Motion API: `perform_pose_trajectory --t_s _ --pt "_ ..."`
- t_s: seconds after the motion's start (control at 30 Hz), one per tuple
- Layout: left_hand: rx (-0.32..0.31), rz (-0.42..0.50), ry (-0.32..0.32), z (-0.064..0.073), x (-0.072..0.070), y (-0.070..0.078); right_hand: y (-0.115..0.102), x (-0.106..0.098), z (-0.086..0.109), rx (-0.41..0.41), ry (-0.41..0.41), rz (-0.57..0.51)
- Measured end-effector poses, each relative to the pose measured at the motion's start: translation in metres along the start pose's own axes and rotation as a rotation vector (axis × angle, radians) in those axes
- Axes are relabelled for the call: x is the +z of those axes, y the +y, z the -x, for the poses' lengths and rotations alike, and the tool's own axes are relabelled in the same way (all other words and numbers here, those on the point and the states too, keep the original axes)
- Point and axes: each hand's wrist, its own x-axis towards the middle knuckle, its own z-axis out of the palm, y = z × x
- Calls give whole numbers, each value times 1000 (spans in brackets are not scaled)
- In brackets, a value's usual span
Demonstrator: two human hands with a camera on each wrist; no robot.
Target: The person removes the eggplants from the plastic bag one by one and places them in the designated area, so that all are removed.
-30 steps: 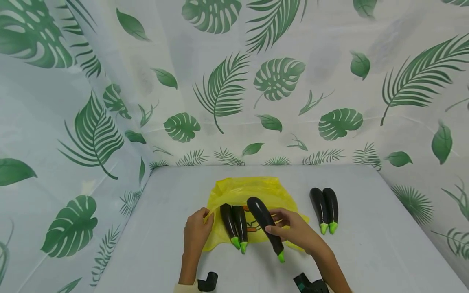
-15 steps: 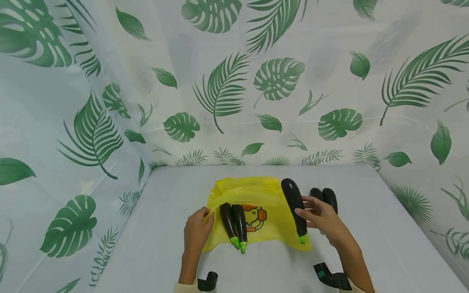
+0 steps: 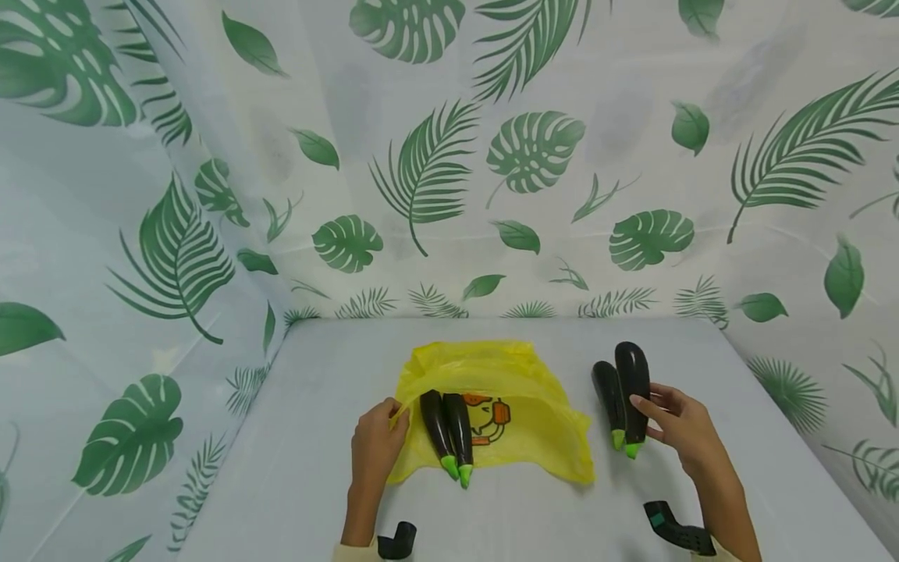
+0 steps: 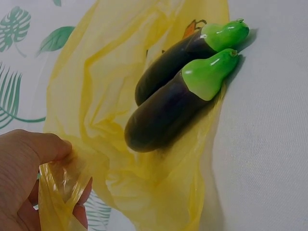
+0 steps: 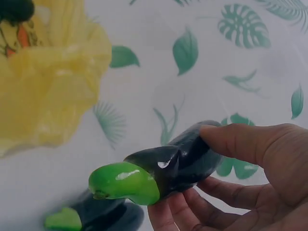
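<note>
A yellow plastic bag (image 3: 544, 441) with a printed cartoon lies spread on the table. My left hand (image 3: 378, 446) pinches its left edge between thumb and fingers; the gathered film shows in the left wrist view. Two dark eggplants with green stem ends, one (image 4: 163, 113) beside the other (image 4: 175, 60), rest at the bag's opening. Away to the right, my right hand (image 3: 684, 429) grips another eggplant (image 3: 633, 390), thumb on one side and fingers beneath. This one is held above the table, over the pair there; one eggplant (image 3: 606, 396) of that pair shows, the other is mostly hidden.
A white table (image 3: 295, 468) carries everything. Leaf-patterned sheeting (image 3: 449, 234) rises behind it and at both sides. Black wrist mounts sit on the left wrist (image 3: 397, 540) and the right wrist (image 3: 677, 532).
My right hand has carried its eggplant from over the bag rightward to the eggplants on the right. The left hand keeps its pinch on the bag's edge, and the bag's two eggplants stay put.
</note>
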Motion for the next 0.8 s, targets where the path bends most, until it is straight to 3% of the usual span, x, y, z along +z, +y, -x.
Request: perform_pose_trajectory --t_s 0.27,0.5,0.8 --pt "10 2 22 -1 1 -1 61 -22 -40 47 92 -53" --pt "12 2 18 0 1 -3 47 -29 -32 129 115 4" --pt "10 -3 24 1 2 -2 71 -28 -52 171 207 11"
